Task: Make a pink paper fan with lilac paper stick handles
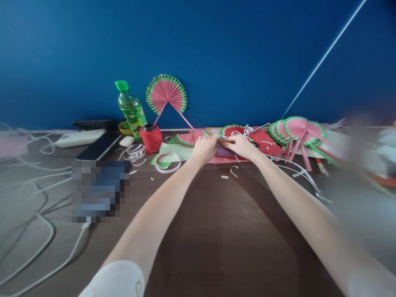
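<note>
My left hand (206,147) reaches to the back of the table with its fingers bent and pressed together. Close beside it, my right hand (240,145) is closed too, and the fingertips of both meet over a pile of coloured paper. What they pinch is too small and covered to make out. Just left of my left hand lies a pink paper fan (187,138) with a green pleated rim, partly hidden. Behind my right hand is a red and green fan (232,129). Red paper sheets (268,141) spread to the right.
A fan (167,93) stands against the blue wall, beside a green bottle (131,108) and red thread spool (151,138). A tape roll (168,162) lies in front. More fans (298,131) are at the right. Phones (99,146) and white cables (51,227) lie left.
</note>
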Demonstrator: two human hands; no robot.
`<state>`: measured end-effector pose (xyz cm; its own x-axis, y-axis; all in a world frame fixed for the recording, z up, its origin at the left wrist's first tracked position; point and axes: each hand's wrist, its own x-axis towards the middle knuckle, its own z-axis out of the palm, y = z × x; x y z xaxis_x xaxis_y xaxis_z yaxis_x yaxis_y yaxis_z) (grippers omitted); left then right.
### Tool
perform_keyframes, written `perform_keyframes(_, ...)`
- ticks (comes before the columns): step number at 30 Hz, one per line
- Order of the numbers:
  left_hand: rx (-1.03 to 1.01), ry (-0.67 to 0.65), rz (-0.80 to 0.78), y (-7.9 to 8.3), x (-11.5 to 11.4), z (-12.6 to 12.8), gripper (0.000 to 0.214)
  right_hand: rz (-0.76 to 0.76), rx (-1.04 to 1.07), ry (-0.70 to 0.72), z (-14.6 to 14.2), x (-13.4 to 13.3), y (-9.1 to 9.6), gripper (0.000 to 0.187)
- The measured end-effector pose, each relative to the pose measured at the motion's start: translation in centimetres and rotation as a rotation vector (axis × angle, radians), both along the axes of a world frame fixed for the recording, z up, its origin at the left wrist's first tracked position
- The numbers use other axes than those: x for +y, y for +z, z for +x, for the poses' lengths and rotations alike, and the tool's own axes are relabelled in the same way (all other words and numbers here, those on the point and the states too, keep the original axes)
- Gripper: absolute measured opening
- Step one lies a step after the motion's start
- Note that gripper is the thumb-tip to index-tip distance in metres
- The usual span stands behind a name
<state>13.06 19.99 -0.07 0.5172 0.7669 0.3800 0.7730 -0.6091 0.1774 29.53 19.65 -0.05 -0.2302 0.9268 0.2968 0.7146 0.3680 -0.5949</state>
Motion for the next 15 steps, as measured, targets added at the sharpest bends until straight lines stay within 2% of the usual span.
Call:
perform_keyframes(2, 0.033, -0.03, 0.019, 0.2, 0.1, 0.3, 0.023, 0.024, -0.058, 0.111, 0.7, 0.1, 0.1, 0.033)
perform_keyframes(4, 0.095, -0.077, 0.054, 0.6, 0.3, 0.4, 0.024, 0.066, -0.154, 0.194, 1.4, 0.2, 0.2, 0.052)
perform_keyframes(7, 0.193, -0.145, 0.131, 1.4, 0.3, 0.4, 0.029, 0.101, -0.297, 0.198, 2.1, 0.0, 0.3, 0.073)
perform_keyframes(11, 0.194, -0.177, 0.226, 2.6, 0.3, 0.1, 0.03, 0.099, -0.334, 0.179, 2.4, -0.3, 0.7, 0.076)
perform_keyframes(15, 0.14, -0.065, 0.201, 3.6, 0.2, -0.1, 0.031, 0.106, -0.299, 0.122, 2.7, -0.5, 1.3, 0.069)
